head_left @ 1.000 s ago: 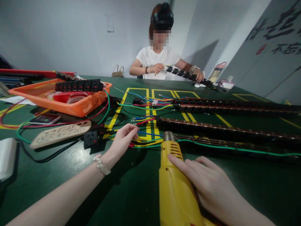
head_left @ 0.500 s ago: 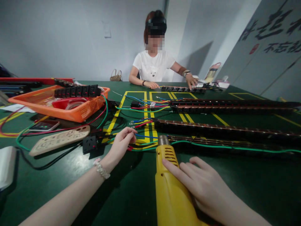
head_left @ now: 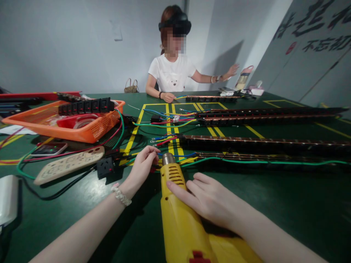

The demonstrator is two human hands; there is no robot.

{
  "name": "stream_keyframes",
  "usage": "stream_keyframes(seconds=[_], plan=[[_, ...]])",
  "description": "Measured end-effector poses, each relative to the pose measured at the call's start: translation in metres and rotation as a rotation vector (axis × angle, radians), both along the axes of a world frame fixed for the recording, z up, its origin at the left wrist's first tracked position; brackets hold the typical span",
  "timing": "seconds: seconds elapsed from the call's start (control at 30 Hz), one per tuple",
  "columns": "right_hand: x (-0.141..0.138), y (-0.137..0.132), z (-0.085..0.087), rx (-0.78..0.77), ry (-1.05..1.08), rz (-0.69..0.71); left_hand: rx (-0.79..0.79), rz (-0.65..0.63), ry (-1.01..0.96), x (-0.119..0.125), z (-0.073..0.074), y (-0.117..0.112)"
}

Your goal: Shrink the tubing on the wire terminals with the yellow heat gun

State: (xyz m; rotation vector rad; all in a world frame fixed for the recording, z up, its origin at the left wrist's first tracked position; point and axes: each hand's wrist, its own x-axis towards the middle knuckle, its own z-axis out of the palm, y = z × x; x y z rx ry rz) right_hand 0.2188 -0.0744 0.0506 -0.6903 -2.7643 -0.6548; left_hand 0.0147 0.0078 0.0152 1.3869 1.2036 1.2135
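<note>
My left hand [head_left: 140,166] is closed in a pinch on the end of a blue wire [head_left: 182,156], which runs right to the nearest dark power strip [head_left: 263,164]. The terminal at the fingertips is mostly hidden. My right hand [head_left: 212,199] grips the body of a yellow heat gun [head_left: 179,215]. Its metal nozzle [head_left: 167,158] points away from me, close to the blue wire and just right of my left fingertips. Yellow wires and a green wire [head_left: 246,160] lie beside the nozzle. Another bundle with ring terminals [head_left: 166,140] lies just beyond.
An orange basket [head_left: 94,134] holding a socket strip [head_left: 85,106] stands left. Near it are a beige extension board [head_left: 71,166], a black socket [head_left: 105,168] and a phone [head_left: 49,149]. More long strips [head_left: 263,116] lie farther back. A co-worker [head_left: 172,73] sits across the table.
The heat gun has moved left in my right hand, bringing its nozzle closer to my left fingertips. My left hand keeps its pinch. The co-worker's arm has lifted off the strip and stretched out sideways.
</note>
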Motion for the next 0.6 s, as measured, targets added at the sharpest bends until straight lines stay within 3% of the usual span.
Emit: stream_keyframes(seconds=[0.23, 0.6], plan=[[-0.007, 0.014, -0.002, 0.041, 0.006, 0.077, 0.006, 0.024, 0.058, -0.001, 0.002, -0.001], [-0.002, 0.016, -0.003, -0.005, 0.011, -0.003, -0.003, -0.034, -0.025, -0.002, 0.001, 0.0]])
